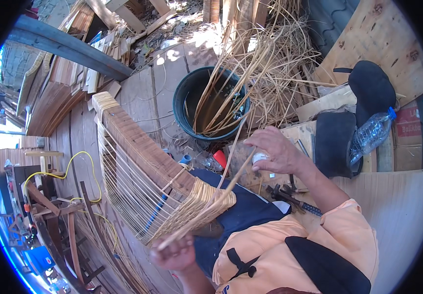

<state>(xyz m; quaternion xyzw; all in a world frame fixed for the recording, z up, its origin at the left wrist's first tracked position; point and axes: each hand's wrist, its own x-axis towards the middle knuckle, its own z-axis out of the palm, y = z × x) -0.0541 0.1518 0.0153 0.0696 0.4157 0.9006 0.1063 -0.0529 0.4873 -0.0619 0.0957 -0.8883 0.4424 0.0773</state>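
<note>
A wooden frame (pixel 145 149) lies across my lap, with pale fibre cords strung in rows along one side and a thick woven band (pixel 211 196) at its near end. A long, flat tan fibre strand (pixel 232 182) runs over that band. My left hand (pixel 175 252) is closed around the strand's lower end, beside the frame's near corner. Higher up and to the right, my right hand (pixel 276 151) curls its fingers and thumb at the strand's upper part. Something white shows in the gap of this hand; I cannot make out what. A blue rod (pixel 156 212) sits among the cords.
Beyond the frame stands a dark green bucket (pixel 177 105) of water with strands soaking. Loose dry fibres (pixel 282 63) heap behind it. A plastic bottle (pixel 370 134) and black pads (pixel 336 142) lie right. Wood pieces (pixel 62 98) are stacked left, near a yellow cable (pixel 91 166).
</note>
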